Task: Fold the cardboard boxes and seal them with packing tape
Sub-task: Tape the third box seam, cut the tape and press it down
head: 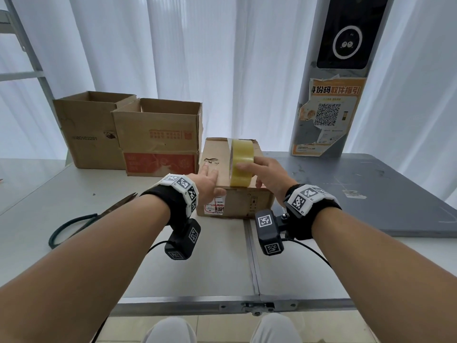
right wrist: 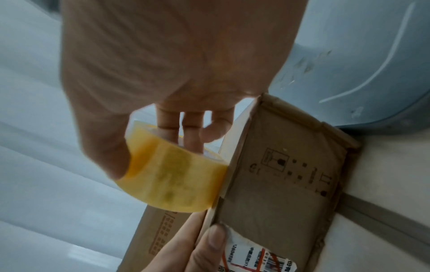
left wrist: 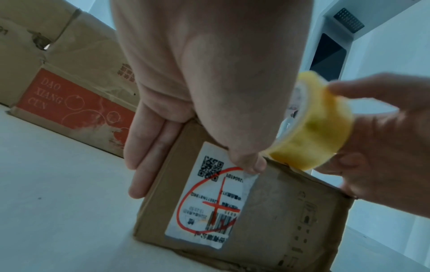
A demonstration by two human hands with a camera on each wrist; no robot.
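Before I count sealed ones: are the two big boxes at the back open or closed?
Open. Both back boxes have flaps standing up, and their inner walls show.

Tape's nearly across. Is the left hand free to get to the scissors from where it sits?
Probably yes. The scissors lie in the open on the table beside the left forearm. But the left hand presses the small box while the right hand runs the tape roll, so it must let go.

Small closed cardboard box [head: 235,179] on table, yellowish tape roll [head: 242,164] upright on its top
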